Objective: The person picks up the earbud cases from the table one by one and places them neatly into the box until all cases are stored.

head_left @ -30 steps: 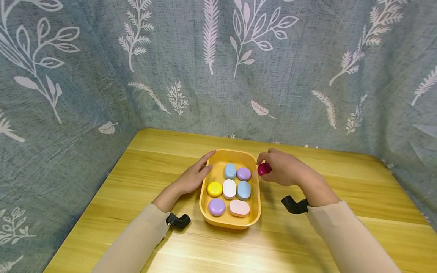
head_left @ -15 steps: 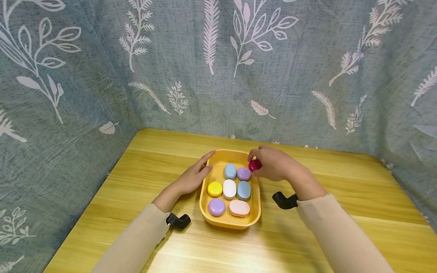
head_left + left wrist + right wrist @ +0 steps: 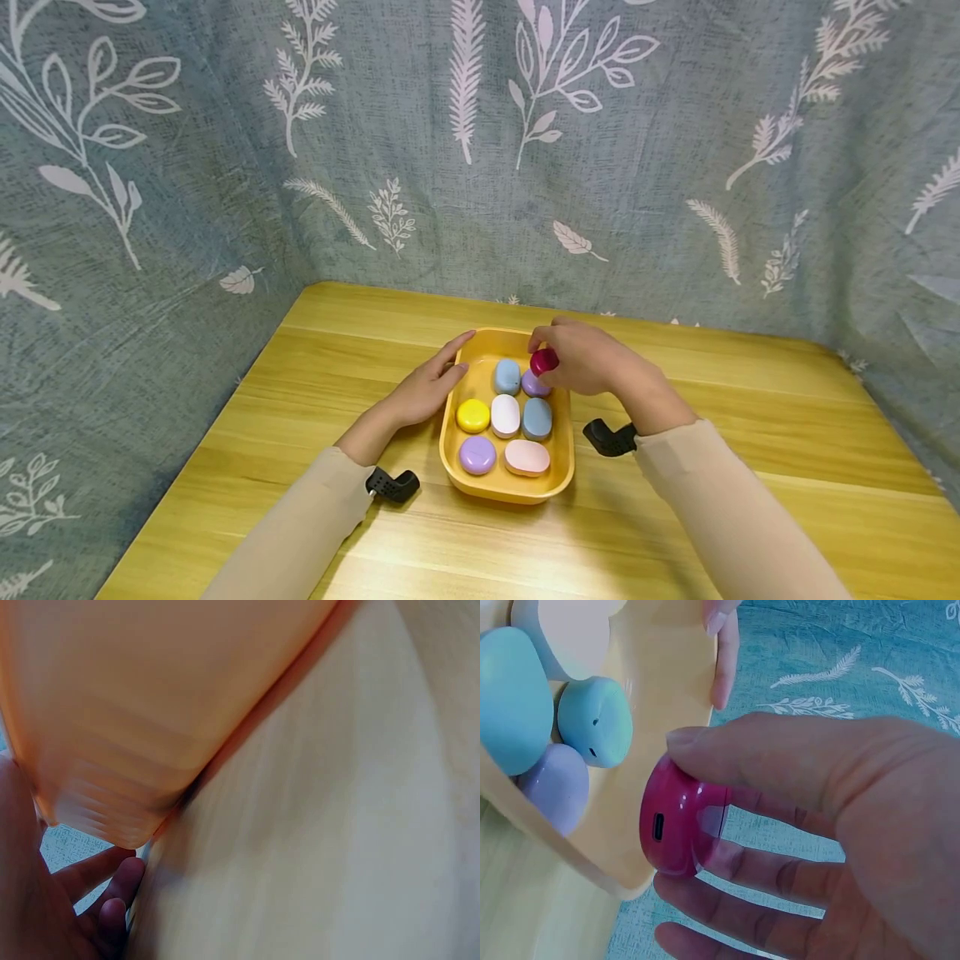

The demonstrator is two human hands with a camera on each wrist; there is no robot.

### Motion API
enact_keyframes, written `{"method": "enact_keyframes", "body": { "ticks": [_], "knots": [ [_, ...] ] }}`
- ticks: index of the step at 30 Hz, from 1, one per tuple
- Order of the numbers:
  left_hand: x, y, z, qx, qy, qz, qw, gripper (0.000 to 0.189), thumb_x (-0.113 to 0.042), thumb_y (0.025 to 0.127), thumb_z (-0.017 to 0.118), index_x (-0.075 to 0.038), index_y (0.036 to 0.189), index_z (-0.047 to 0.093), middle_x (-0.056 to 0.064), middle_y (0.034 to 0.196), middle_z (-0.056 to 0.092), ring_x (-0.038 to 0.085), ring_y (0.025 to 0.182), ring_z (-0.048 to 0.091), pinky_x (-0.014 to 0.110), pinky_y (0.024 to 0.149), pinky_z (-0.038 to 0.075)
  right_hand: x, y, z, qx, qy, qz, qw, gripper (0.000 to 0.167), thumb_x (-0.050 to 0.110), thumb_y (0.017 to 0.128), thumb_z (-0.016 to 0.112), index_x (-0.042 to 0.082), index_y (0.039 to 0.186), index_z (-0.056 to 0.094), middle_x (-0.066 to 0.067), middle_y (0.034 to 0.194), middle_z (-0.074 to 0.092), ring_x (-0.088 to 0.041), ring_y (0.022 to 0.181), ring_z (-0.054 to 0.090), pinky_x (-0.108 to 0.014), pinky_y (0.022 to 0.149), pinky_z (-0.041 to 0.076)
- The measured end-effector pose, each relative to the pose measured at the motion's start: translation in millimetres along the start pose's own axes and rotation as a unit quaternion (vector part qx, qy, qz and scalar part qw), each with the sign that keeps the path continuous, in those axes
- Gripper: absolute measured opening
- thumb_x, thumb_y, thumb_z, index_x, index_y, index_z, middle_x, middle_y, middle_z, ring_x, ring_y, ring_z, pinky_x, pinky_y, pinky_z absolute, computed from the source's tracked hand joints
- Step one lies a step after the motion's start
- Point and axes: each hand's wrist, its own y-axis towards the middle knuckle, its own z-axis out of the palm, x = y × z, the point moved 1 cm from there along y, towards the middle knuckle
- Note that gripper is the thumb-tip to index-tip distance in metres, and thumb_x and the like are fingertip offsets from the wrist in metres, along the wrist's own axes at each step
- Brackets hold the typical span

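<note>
My right hand [image 3: 592,358] pinches a magenta earbud charging case [image 3: 681,817] between thumb and fingers, its charging port showing in the right wrist view. In the head view it hovers over the far right part of an orange-yellow plastic tray [image 3: 444,450]. My left hand [image 3: 420,392] holds the tray's left side, thumb over the rim and fingers outside. Inside lie several more cases: two light blue ones [image 3: 507,377], a white one [image 3: 505,416], a yellow one [image 3: 473,415], a pink one [image 3: 527,457], a lilac one [image 3: 477,455] and another lilac one [image 3: 535,384], partly hidden by the right hand.
The tray stands on a wooden table [image 3: 750,467]. A grey-blue curtain [image 3: 420,125] with white leaf prints hangs behind and to the left. Each wrist wears a black camera mount, such as the right mount [image 3: 611,437].
My right hand has carried the magenta case leftward from beside the right rim to above the tray's inside, near the far lilac case. The left hand stays in place.
</note>
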Motion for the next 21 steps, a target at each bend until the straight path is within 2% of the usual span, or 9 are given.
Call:
{"method": "enact_keyframes", "body": {
  "ticks": [4, 12, 21],
  "knots": [
    [0.8, -0.1, 0.3, -0.001, 0.003, 0.0, 1.0, 0.052, -0.044, 0.112, 0.037, -0.058, 0.159, 0.019, 0.0, 0.172, 0.027, 0.033, 0.155, 0.033, 0.056, 0.125, 0.03, 3.9, 3.7, 1.7, 0.005, -0.002, 0.002, 1.0, 0.04, 0.023, 0.094, 0.076, 0.012, 0.131, 0.066, -0.011, 0.114, 0.061, -0.024, 0.097, 0.061, -0.039, 0.09, 0.055],
    [-0.1, -0.3, 2.0, -0.004, -0.001, -0.007, 1.0, 0.052, -0.042, 0.113, 0.038, -0.06, 0.157, 0.02, 0.009, 0.17, 0.031, 0.031, 0.155, 0.034, 0.055, 0.125, 0.03, 12.1, 11.4, 4.7, 0.002, 0.007, -0.001, 1.0, 0.046, 0.024, 0.094, 0.077, 0.011, 0.135, 0.063, -0.011, 0.119, 0.061, -0.025, 0.104, 0.063, -0.042, 0.095, 0.056],
    [-1.1, -0.9, 2.3, -0.006, 0.0, -0.012, 0.9999, 0.052, -0.044, 0.112, 0.039, -0.059, 0.158, 0.019, 0.005, 0.17, 0.03, 0.032, 0.155, 0.034, 0.056, 0.125, 0.029, 23.6, 23.0, 8.4, 0.006, 0.012, -0.005, 0.9999, 0.048, 0.028, 0.094, 0.077, 0.01, 0.137, 0.062, -0.011, 0.121, 0.062, -0.025, 0.106, 0.063, -0.04, 0.095, 0.057]
  ]
}}
